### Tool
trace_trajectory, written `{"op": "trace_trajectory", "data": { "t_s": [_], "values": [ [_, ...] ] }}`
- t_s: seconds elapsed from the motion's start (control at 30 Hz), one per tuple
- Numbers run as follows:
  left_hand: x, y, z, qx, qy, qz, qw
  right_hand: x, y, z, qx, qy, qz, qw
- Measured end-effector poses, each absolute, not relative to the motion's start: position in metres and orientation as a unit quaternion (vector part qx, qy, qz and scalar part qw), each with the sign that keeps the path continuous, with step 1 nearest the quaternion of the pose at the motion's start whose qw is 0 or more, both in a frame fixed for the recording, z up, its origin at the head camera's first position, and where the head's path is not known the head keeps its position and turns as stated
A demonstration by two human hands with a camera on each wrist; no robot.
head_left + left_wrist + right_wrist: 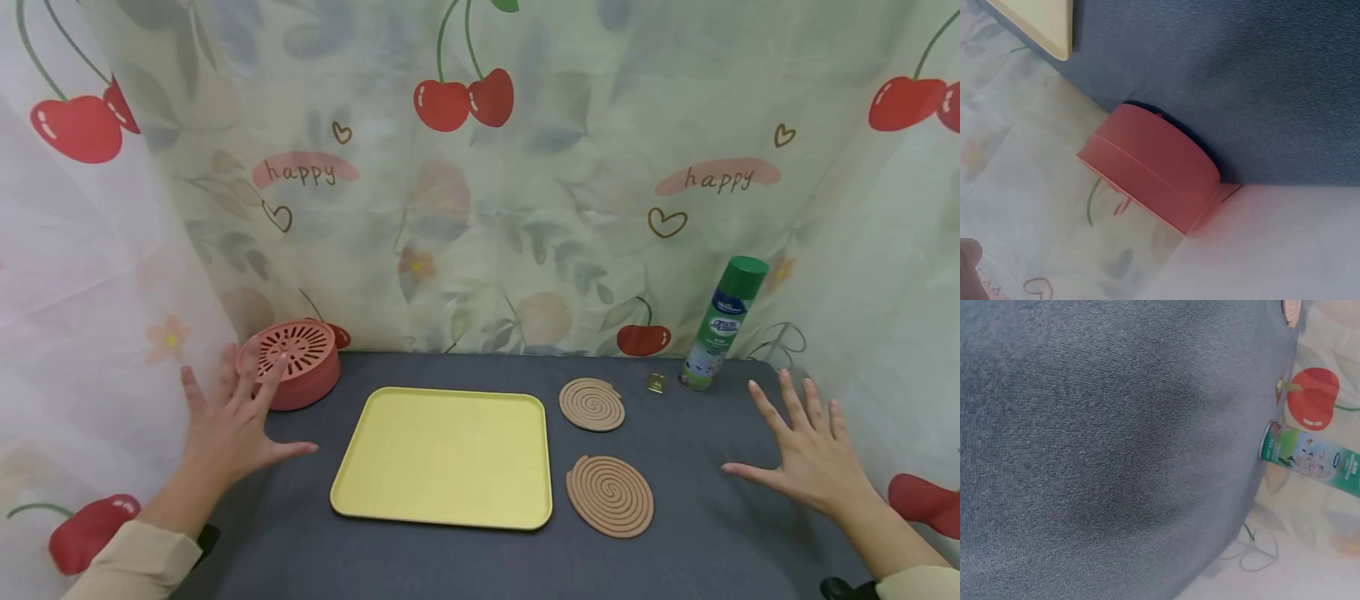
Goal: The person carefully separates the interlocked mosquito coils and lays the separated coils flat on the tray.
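Spread wide, holding nothing: left hand (231, 429), right hand (813, 460). Between them, plain yellow tray (442, 458) and two tan mosquito coils (611, 497), tightly spiralled. Behind left, round coral slotted-lid box (317, 383); behind right, green-capped aerosol can (1313, 456), "AIR" legible. Beyond, curtain (487, 200) printed "happy" twice.

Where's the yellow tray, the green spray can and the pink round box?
Yellow tray (442, 458), head view, bare middle of its base.
Green spray can (722, 325), head view, middle of its printed side.
Pink round box (1152, 164), left wrist view, its curved side wall.
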State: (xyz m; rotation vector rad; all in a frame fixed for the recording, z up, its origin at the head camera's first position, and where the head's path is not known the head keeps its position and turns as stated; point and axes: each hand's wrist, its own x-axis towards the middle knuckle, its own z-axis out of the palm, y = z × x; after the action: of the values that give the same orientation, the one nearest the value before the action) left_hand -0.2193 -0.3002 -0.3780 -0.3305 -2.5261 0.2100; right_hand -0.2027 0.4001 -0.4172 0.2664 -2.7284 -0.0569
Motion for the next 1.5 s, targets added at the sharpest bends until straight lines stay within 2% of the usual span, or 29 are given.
{"op": "trace_trajectory", "data": {
  "t_s": [0.33, 0.6, 0.87, 1.27, 1.5],
  "values": [
    [-0.222, -0.288, -0.378, -0.158, -0.938, 0.052, 0.305, -0.203, 0.396, -0.418, 0.098, -0.978, 0.018, 0.185],
    [-0.224, -0.276, -0.379, -0.155, -0.948, 0.060, 0.271, -0.203, 0.391, -0.419, 0.099, -0.978, 0.058, 0.174],
    [-0.232, -0.260, -0.383, -0.182, -0.938, 0.038, 0.294, -0.202, 0.379, -0.418, 0.118, -0.972, 0.119, 0.165],
    [-0.236, -0.228, -0.387, -0.153, -0.967, 0.045, 0.200, -0.206, 0.362, -0.423, 0.098, -0.972, 0.173, 0.122],
    [-0.239, -0.200, -0.393, -0.169, -0.970, 0.011, 0.174, -0.209, 0.349, -0.426, 0.083, -0.970, 0.209, 0.089]
  ]
}}
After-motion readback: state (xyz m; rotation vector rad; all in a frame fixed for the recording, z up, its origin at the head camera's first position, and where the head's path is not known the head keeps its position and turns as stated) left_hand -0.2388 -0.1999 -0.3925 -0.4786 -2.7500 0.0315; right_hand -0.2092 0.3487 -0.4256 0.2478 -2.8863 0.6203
